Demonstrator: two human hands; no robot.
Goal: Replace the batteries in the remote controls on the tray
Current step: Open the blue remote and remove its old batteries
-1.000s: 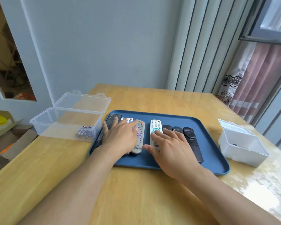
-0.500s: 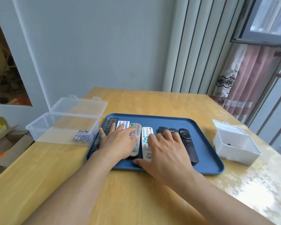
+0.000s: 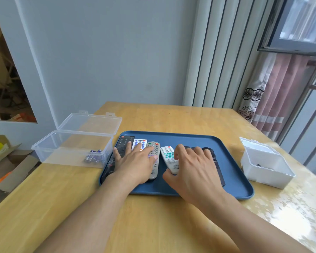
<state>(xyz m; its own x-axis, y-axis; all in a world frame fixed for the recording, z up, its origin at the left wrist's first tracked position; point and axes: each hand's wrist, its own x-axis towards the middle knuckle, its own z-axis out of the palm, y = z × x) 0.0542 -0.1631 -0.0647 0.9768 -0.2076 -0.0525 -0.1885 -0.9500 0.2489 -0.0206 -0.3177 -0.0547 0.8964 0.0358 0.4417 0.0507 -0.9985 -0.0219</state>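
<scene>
The right hand (image 3: 193,170) grasps a white remote (image 3: 169,158), its fingers (image 3: 179,152) curled over the top and thumb under the near end. The left hand (image 3: 135,165) lies flat, fingers released, across three remotes: a black one (image 3: 123,143), a white one (image 3: 140,143) and a grey one (image 3: 154,161). Dark remotes (image 3: 211,152), count unclear, sit under the right hand. All lie on one blue tray (image 3: 235,179) mid-counter (image 3: 153,225). At the left edge, one clear box (image 3: 71,148) holds several batteries (image 3: 93,157); one white box (image 3: 264,165) stands at the right edge.

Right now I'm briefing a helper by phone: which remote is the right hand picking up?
Find the blue tray on the wooden table. Remotes lie in a row on it; the right hand pinches the white remote near the middle. Only this one has teal buttons, and it sits askew between the grey remote and the black ones.
</scene>
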